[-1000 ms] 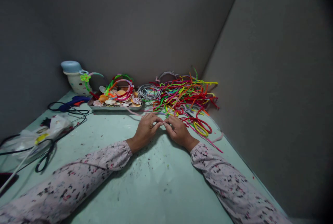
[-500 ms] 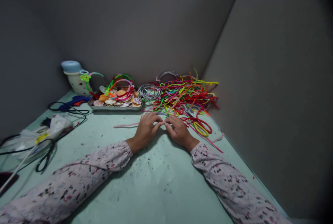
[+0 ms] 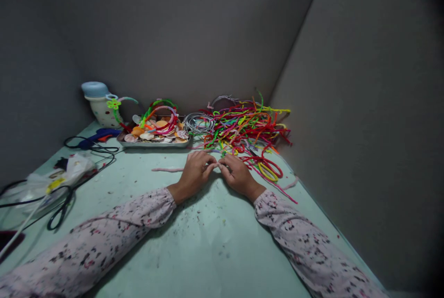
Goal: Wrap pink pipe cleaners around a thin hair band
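Note:
My left hand [image 3: 194,173] and my right hand [image 3: 237,174] rest side by side on the pale green table [image 3: 208,242], fingertips pinched together around a thin pale pink pipe cleaner [image 3: 168,169]. Its free end trails out flat to the left of my left hand. Just behind my hands lies a tangled heap of coloured pipe cleaners [image 3: 248,127]. A red and a yellow loop [image 3: 268,169] lie to the right of my right hand.
A metal tray [image 3: 154,142] with shells and bent pipe cleaners stands at the back, beside a coil of grey wire [image 3: 199,122]. A white jar with a blue lid [image 3: 99,101], a blue glue gun [image 3: 99,135], black scissors [image 3: 60,210] and a plastic bag [image 3: 52,180] are at left. Grey walls close in behind and right.
The pink pipe cleaner's free end has swung out to the left of my left hand and now lies flat on the table. My hands have hardly moved.

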Demonstrator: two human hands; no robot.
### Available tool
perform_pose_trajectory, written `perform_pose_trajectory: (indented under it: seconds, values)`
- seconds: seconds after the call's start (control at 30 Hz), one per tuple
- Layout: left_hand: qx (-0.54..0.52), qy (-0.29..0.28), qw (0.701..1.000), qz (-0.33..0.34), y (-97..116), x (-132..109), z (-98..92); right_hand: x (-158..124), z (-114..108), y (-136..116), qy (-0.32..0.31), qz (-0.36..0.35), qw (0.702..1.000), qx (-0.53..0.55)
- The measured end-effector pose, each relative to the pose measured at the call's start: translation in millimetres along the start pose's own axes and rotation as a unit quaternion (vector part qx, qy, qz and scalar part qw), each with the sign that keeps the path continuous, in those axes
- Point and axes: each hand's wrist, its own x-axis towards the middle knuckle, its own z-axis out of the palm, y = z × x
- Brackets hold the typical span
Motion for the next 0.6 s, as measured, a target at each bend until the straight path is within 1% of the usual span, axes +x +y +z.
perform_pose_trajectory:
  seconds: [0.13, 0.47, 0.6]
  values:
    - [-0.003, 0.001, 1.0, -0.003, -1.9, 0.0, 1.3, 0.3, -0.4, -0.2, -0.006, -0.001, 1.0, -0.001]
    - [0.044, -0.046, 0.998, 0.01, -5.3, -1.1, 2.1, 0.2, -1.2, -0.8, -0.044, -0.003, 0.999, -0.012]
    - [0.059, -0.05, 0.997, 0.02, -6.2, -3.1, 3.3, 0.7, -2.0, -2.2, -0.05, -0.01, 0.999, -0.011]
